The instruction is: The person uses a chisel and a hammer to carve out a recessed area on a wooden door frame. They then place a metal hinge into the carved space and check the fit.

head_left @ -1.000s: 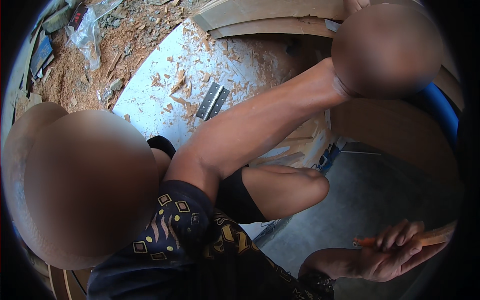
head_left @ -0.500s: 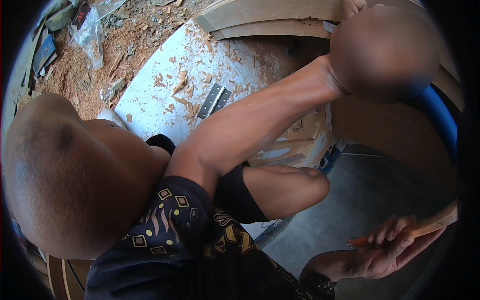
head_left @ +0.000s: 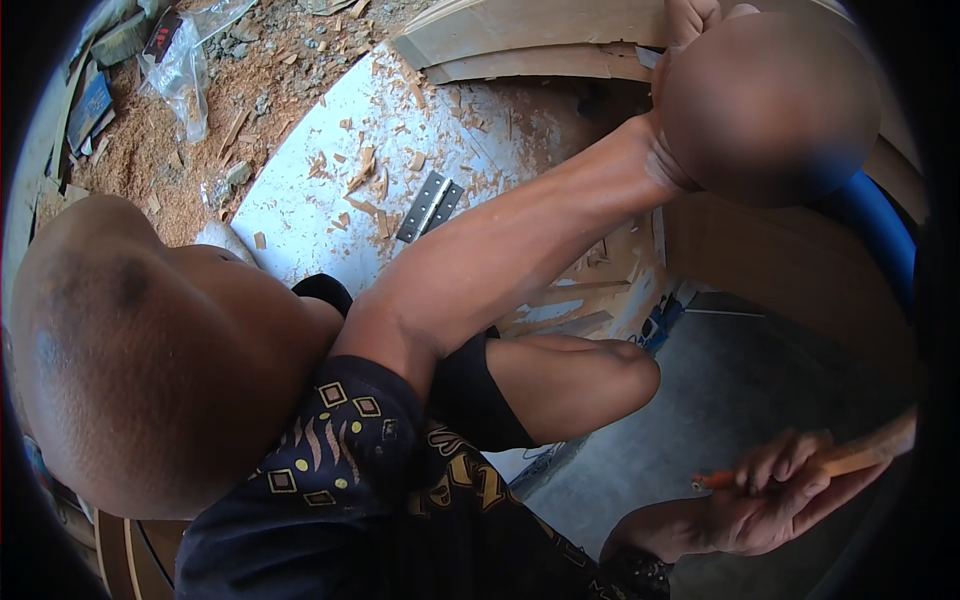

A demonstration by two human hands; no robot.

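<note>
My left arm stretches to the upper right, where my left hand (head_left: 685,28) has its fingers curled at a curved pale wooden board (head_left: 515,35); a round blurred area hides most of this hand and whatever else it touches. At the lower right, my right hand (head_left: 765,505) grips an orange wooden handle (head_left: 850,455), whose far end runs out of sight at the rim. A metal hinge (head_left: 429,207) lies just beyond my left forearm on a white panel (head_left: 295,190) strewn with wood chips.
Sawdust and rubble (head_left: 170,180) cover the upper-left ground, with a crumpled plastic bag (head_left: 185,75) on it. A blue curved pipe-like object (head_left: 878,240) runs along the right. Grey concrete floor (head_left: 640,450) lies beside my bent legs (head_left: 565,385).
Compared with a second ago, my right hand and the handle sit slightly further left, and the bent leg at the left has shifted a little. My left arm is almost unmoved.
</note>
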